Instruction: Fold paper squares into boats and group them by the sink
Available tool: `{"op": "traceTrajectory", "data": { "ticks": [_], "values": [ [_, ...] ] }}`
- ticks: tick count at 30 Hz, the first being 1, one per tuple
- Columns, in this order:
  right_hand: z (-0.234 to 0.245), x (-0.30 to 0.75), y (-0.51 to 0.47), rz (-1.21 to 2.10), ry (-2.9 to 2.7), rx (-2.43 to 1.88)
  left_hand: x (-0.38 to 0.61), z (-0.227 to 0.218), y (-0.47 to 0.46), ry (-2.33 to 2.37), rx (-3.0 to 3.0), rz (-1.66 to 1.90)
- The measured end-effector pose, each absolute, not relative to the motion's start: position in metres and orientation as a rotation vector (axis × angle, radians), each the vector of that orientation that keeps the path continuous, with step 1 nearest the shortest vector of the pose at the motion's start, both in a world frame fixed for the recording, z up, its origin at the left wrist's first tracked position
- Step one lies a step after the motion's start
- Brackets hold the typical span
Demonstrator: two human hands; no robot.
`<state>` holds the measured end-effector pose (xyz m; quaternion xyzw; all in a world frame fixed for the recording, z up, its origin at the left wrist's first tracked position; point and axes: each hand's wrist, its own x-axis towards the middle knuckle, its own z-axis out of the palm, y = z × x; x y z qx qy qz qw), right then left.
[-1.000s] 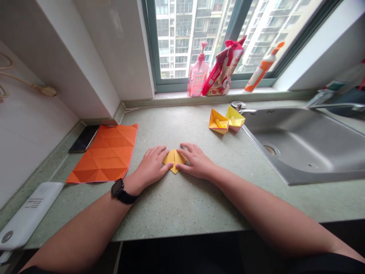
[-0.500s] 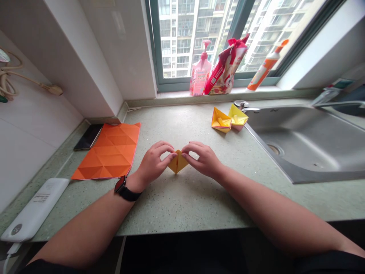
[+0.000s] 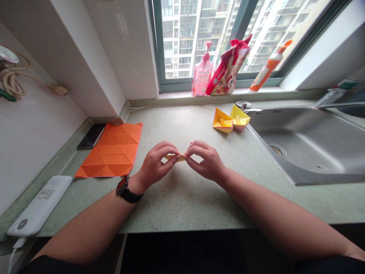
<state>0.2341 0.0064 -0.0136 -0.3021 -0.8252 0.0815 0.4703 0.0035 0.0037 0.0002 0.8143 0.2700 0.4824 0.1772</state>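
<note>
A small piece of folded yellow paper (image 3: pixel 180 158) is held above the middle of the counter, seen nearly edge-on. My left hand (image 3: pixel 158 160), with a black watch on its wrist, pinches it between thumb and fingers from the left. From the right, my right hand (image 3: pixel 204 160) grips it in the same way, the fingertips of both hands almost meeting. Much of the paper is hidden behind the fingers. Farther back stand two folded paper boats, one orange-yellow (image 3: pixel 222 121) and one pale yellow (image 3: pixel 240 117), side by side by the sink.
Left of my hands lies a creased orange paper sheet (image 3: pixel 112 150), beside a dark phone (image 3: pixel 90 136). A white power bank (image 3: pixel 40 205) with a cable is nearer. The steel sink (image 3: pixel 313 137) is at right. A pink pump bottle (image 3: pixel 202 74), red bag and orange-white bottle line the windowsill.
The folded yellow paper has turned from showing its diamond-shaped face to lying nearly edge-on. My fingertips have come closer together on it. The view has shifted slightly.
</note>
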Motion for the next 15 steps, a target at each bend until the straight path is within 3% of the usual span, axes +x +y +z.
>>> {"op": "traceTrajectory", "data": {
  "ticks": [15],
  "values": [
    [-0.0116, 0.2342, 0.0071, 0.088, -2.061, -0.637, -0.0007, -0.0022, 0.0049, 0.791, 2.565, 1.443]
  ]
}}
